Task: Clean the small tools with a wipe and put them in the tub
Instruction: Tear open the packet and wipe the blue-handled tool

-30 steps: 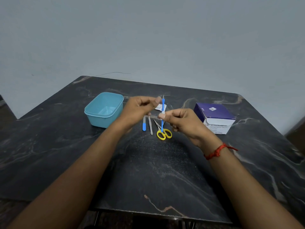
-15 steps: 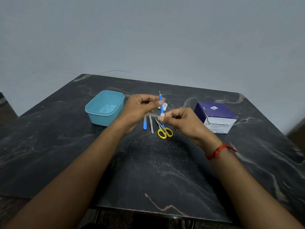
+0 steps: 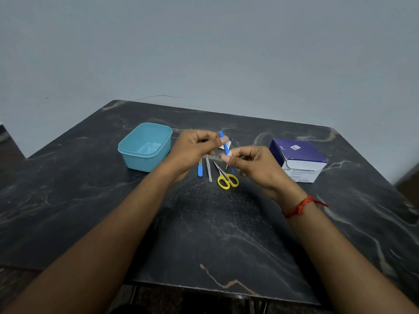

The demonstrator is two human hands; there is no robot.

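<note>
Left hand (image 3: 195, 148), centre of frame: thumb and forefinger pinch the upper part of a blue tool (image 3: 226, 148), other fingers curled toward the palm. Forearm runs in from lower left.

Right hand (image 3: 256, 165), just right of centre: thumb and forefinger pinch a small white wipe (image 3: 229, 153) around the tool's lower part; remaining fingers loosely bent. Forearm enters from lower right, with a red thread (image 3: 299, 206) tied at the wrist.

Blue tool: thin, straight, plastic-looking, tilted a little with its top leaning left; a fine pale tip shows below the right fingers. It is held above the table, clear of the tub.

On the table under the hands, side by side: a second blue tool (image 3: 200, 171), a flat grey metal strip (image 3: 209, 172), and small scissors (image 3: 227, 181) with yellow loop handles and closed blades.

Tub (image 3: 147, 163), left of centre: light blue plastic, rounded rectangle, smooth, nothing visible inside.

Box (image 3: 299, 159), right of centre: purple and white card, printed "Alcohol Swabs".

Table (image 3: 204, 234): dark polished stone with pale veins.
</note>
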